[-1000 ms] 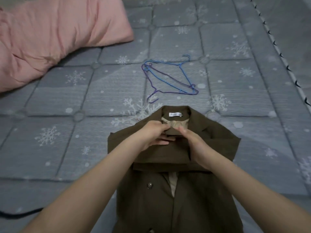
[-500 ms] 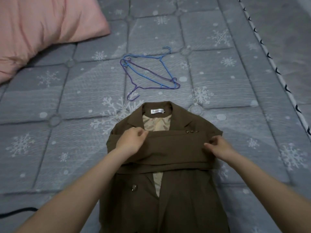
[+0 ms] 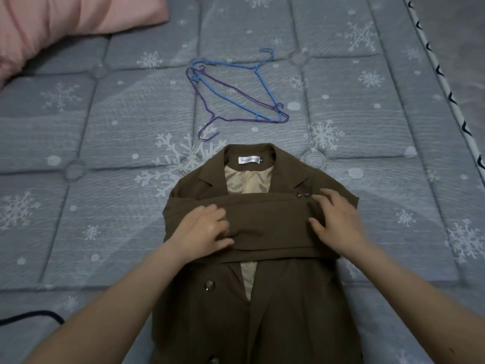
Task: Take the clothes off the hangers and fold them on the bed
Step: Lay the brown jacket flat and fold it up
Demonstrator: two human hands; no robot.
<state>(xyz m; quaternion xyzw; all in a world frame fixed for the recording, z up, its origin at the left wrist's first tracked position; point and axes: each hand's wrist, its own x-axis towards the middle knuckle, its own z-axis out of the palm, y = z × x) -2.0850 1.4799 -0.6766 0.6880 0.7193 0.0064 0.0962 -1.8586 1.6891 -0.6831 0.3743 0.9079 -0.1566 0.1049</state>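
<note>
Surface: grey snowflake-quilted mattress (image 3: pixel 341 158) lay under your brown coat (image 3: pixel 262 298).
Hands: your left hand (image 3: pixel 203 233) and right hand (image 3: pixel 338 222) pressed flat, fingers spread, on folded sleeves.
Beyond: blue hanger (image 3: pixel 236 101), purple hanger (image 3: pixel 223 119), pink pillow (image 3: pixel 65 19).

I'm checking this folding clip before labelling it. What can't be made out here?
- Head view: the brown coat's hem is cut off by the bottom edge.
- The collar label's print is too small to read.
- The black cable runs off the left edge.
- The pink pillow is cropped at the top left.
</note>
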